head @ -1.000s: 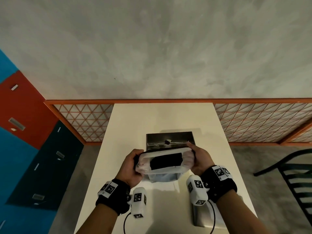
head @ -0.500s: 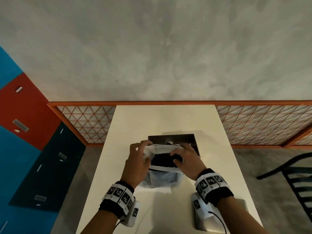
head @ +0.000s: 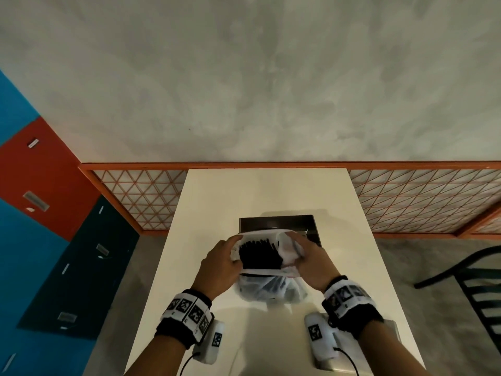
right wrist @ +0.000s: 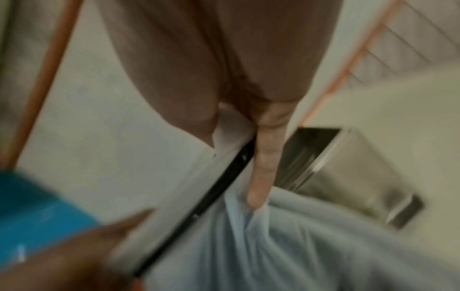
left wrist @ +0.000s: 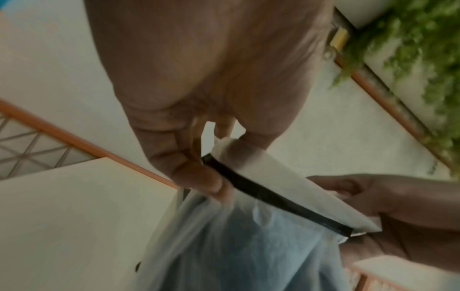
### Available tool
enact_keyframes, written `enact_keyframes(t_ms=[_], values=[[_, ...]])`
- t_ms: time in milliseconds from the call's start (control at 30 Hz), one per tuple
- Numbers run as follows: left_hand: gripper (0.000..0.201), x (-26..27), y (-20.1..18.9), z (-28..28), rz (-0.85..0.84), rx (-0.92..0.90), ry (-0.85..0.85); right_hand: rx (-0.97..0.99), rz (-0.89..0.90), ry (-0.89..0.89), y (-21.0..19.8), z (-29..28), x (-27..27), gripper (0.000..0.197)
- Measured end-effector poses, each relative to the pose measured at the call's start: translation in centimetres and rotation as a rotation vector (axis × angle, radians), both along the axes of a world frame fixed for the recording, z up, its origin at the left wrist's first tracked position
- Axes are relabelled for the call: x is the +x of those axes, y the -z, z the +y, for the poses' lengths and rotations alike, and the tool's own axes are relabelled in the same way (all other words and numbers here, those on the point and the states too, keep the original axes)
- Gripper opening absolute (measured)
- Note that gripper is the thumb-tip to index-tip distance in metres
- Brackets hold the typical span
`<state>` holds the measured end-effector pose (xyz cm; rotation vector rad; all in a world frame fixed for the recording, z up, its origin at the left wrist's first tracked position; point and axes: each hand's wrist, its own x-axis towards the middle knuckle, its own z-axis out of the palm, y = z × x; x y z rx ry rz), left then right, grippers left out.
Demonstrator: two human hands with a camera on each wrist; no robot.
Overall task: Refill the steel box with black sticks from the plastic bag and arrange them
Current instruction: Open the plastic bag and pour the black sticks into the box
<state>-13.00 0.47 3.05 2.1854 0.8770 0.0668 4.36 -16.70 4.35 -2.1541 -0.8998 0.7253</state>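
Both hands are holding the plastic bag [head: 271,289] up off the table [head: 217,202], right in front of the steel box [head: 276,224]. Left hand [head: 217,267] is curling fingers and thumb around the left end of the bag mouth; right hand [head: 311,263] is pinching the right end the same way. Neither is loose.

Progress: early, by my read. Box is sitting open behind the bag, and I can't tell what's inside it. The black sticks [head: 259,255] are all bunched in the bag mouth, none visibly transferred. Pouring and arranging are both left.

Orientation: the sticks are lying side by side in a flat pack, long axes running away from the person, tips pointing toward the box. The pack itself is spanning left-right between the hands. Wrist views are blurry but showing the pack edge-on as a thin dark strip.
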Motion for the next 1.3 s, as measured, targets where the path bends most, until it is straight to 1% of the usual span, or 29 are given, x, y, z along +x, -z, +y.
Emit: enact_keyframes(t_ms=[67,100,167,267,333,400,500,567,633,700,733,800,833,900,967,1100,1167,1233,1300], values=[[0.068,-0.1,0.3,-0.5,0.066,0.011,0.030,-0.102,-0.053,-0.019,0.4,-0.1,-0.3,0.080],[0.070,-0.1,0.4,-0.7,0.065,0.010,0.016,-0.108,-0.044,-0.007,0.3,-0.2,-0.4,0.081],[0.068,-0.1,0.3,-1.0,0.031,0.025,-0.029,-0.102,-0.070,0.013,0.2,-0.4,-0.4,0.077],[0.064,-0.1,0.3,-1.2,-0.007,0.031,-0.057,-0.146,-0.186,0.001,-0.2,-0.9,-0.3,0.067],[0.063,0.1,0.4,-1.4,-0.027,-0.022,-0.025,-0.164,-0.166,-0.039,-0.6,-0.9,-0.4,0.062],[0.063,0.6,0.3,-1.7,-0.056,-0.088,0.005,-0.155,-0.129,-0.083,-0.9,-0.4,-0.5,0.062],[0.058,1.6,-0.6,-2.0,-0.100,-0.078,0.009,-0.109,-0.220,-0.135,-1.5,0.7,-0.5,0.060],[0.050,1.7,-1.5,-1.8,-0.162,-0.040,-0.040,-0.040,-0.262,-0.089,-2.2,0.6,-0.1,0.051],[0.045,1.3,-2.1,-1.0,-0.245,-0.007,-0.124,0.026,-0.297,0.021,-2.5,0.0,0.8,0.043],[0.043,0.8,-2.0,0.0,-0.260,-0.007,-0.183,-0.017,-0.310,0.106,-2.5,-0.5,1.6,0.037],[0.043,0.8,-1.6,0.4,-0.222,-0.015,-0.180,-0.098,-0.296,0.101,-2.3,-0.6,1.7,0.036],[0.046,0.7,-0.5,0.6,-0.074,-0.017,-0.128,-0.284,-0.238,0.017,-1.9,-0.7,1.2,0.038],[0.047,0.6,0.2,0.6,-0.017,-0.026,-0.109,-0.322,-0.200,-0.007,-1.8,-0.6,0.8,0.040],[0.046,0.5,1.1,0.3,-0.011,-0.082,-0.120,-0.289,-0.116,0.027,-1.4,-0.6,0.5,0.041],[0.043,0.7,1.0,-0.2,-0.073,-0.115,-0.166,-0.201,-0.055,0.103,-1.0,-0.6,0.5,0.042],[0.045,0.9,0.4,-1.1,-0.195,-0.173,-0.230,0.035,0.184,0.277,-0.9,-0.7,0.3,0.048],[0.044,1.2,-0.1,-1.3,-0.242,-0.235,-0.301,0.125,0.270,0.357,-1.3,-0.7,0.1,0.048],[0.041,1.5,-0.7,-1.4,-0.241,-0.290,-0.402,0.137,0.269,0.434,-1.4,-0.8,0.0,0.039],[0.034,1.7,-0.3,-1.0,-0.170,-0.265,-0.454,0.027,0.148,0.443,-1.1,-0.8,0.2,0.021]])
